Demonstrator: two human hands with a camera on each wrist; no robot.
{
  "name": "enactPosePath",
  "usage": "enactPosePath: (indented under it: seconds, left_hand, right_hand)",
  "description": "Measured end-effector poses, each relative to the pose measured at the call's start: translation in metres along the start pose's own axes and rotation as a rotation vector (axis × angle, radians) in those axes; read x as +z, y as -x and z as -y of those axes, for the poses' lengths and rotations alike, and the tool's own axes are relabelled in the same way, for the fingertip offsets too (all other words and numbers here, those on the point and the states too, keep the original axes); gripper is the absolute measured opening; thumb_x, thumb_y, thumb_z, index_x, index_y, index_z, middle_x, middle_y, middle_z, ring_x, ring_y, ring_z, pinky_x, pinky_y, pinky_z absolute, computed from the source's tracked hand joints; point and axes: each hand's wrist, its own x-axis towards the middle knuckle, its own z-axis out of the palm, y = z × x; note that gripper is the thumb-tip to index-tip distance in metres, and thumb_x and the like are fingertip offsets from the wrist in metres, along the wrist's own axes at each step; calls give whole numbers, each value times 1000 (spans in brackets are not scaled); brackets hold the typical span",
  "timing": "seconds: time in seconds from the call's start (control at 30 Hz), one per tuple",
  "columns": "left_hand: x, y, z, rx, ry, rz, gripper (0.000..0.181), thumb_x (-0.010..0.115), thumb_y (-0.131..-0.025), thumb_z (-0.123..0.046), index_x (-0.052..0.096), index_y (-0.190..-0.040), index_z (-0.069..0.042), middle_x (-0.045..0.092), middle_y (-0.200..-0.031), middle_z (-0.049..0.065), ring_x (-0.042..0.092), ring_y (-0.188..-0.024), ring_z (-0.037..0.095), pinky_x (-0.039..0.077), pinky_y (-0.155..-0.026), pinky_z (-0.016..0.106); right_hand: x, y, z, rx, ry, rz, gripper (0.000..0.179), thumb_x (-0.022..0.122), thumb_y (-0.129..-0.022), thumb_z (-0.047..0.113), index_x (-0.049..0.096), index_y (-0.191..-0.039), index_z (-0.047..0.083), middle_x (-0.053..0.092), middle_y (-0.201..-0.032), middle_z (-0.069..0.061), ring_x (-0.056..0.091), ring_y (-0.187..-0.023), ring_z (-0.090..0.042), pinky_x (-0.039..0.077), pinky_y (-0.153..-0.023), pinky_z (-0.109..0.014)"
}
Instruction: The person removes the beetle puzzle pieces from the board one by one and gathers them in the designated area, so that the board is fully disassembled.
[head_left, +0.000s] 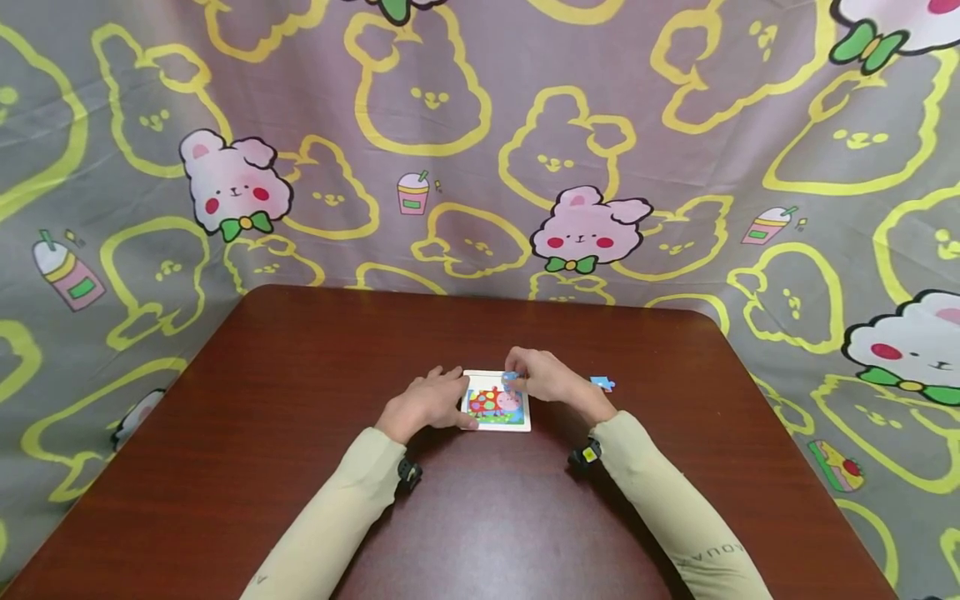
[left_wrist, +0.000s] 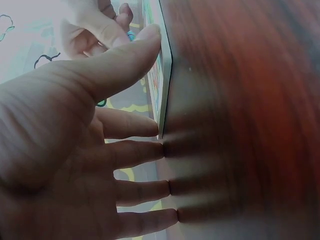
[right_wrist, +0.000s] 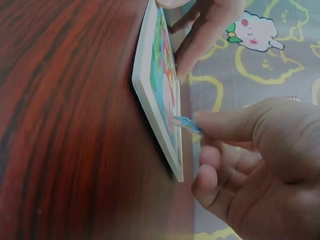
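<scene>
A small puzzle board with a white rim lies on the table, its picture showing a red spotted body, a pink face and green ground. Bare white backing shows along the upper part of its tray. At the board's left edge is my left hand, fingers extended with their tips on the table, the thumb resting on the near left corner. My right hand pinches a blue jigsaw piece between thumb and fingers. That piece is tilted, close over the board's upper right part.
Another blue jigsaw piece lies on the table to the right of my right hand. The dark reddish-brown table reaches back to a patterned grey curtain with rabbit drawings.
</scene>
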Motion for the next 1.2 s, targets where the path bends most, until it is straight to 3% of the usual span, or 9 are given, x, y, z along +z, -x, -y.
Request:
enactPosePath:
  seconds: [0.33,0.63,1.2]
  left_hand:
    - [1,-1,0,9,0,-8,80,73,-83,-52,47,-146,-11,34,-158,14,28,-145,45,31,-113,59]
    - [1,-1,-1,4,-1,-6,79,73,-83,-52,47,-146,-11,33,-159,14,27,-146,44,30,-114,59]
    - [1,-3,-2,-6,-4,5,78,72,-84,-52,47,-145,-12,31,-160,13,25,-147,44,29,-115,58]
  right_hand:
    - [-16,5,-9,14,-162,1,11,70,-91,18,63,-99,13,66,-85,-2,60,-62,-16,52,-57,-28]
    - [-34,21,-31,42,-245,17,9,67,-93,18,62,-99,15,66,-84,-6,61,-63,-25,49,-49,-32]
    - [-61,45,-71,71,-292,44,8,62,-97,16,61,-102,10,63,-83,-21,57,-62,-37,50,-51,-43]
